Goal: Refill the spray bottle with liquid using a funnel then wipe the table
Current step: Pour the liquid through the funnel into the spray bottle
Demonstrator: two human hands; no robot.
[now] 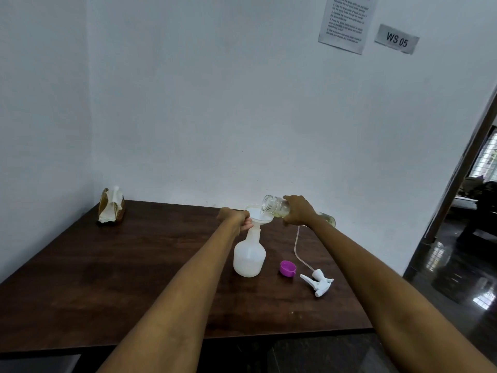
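Dark wood table (134, 265) against a pale wall: the white spray bottle (249, 255) stands upright mid-table, a funnel (258, 215) in its neck. The left hand (234, 218) pinches the funnel's rim; the right hand (298, 210) grips a clear bottle (275, 207) tipped mouth-down over it (yellowish liquid inside). A purple cap (287, 268) and the spray head (318, 284) lie to the right.

White spray bottle (249, 255) stands upright on the table, white funnel (258, 214) seated in its neck.

Taped to the wall – printed sheet (345, 21), "WS 05" label (397, 39); dark doorway (462, 211) at right
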